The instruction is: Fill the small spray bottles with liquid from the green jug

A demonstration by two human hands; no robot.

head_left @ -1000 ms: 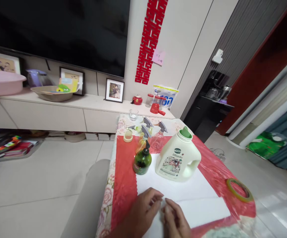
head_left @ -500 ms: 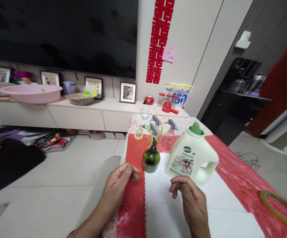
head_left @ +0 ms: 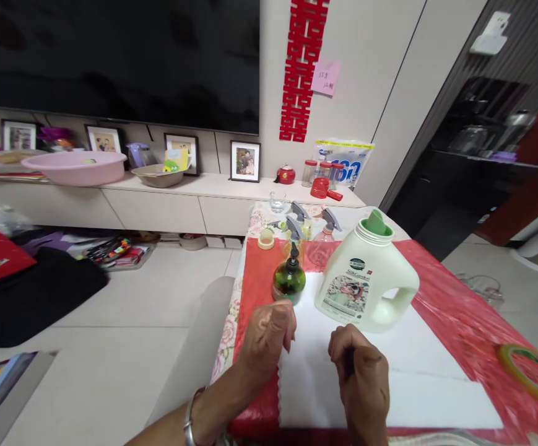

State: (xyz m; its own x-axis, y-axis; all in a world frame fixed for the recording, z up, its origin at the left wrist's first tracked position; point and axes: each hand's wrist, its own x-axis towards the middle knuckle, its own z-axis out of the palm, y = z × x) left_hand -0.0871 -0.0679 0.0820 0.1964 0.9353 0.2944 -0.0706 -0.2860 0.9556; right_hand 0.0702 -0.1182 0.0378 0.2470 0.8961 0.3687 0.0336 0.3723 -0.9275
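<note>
My left hand (head_left: 271,331) is curled into a loose fist over the near edge of the white sheet (head_left: 315,384), with nothing showing in it. Just beyond it stands a green pump bottle (head_left: 289,282), its base partly hidden by the hand. My right hand (head_left: 360,365) is also curled closed, above the same sheet and in front of a large pale green detergent jug (head_left: 366,279). The jug stands upright with a green spout (head_left: 374,223) in its open neck. Clear spray bottles with grey trigger heads (head_left: 330,218) stand behind the pump bottle.
A pale cap (head_left: 265,239) lies at the table's left side on the red cover (head_left: 255,266). A roll of tape (head_left: 533,375) rests at the right. Behind the table, a low cabinet (head_left: 157,201) carries picture frames, a pink basin (head_left: 76,168) and a red scoop (head_left: 321,188).
My left hand has moved right over the white sheet and curled tighter. My right hand has curled its fingers in more. The view has shifted slightly; the bottles stand where they were.
</note>
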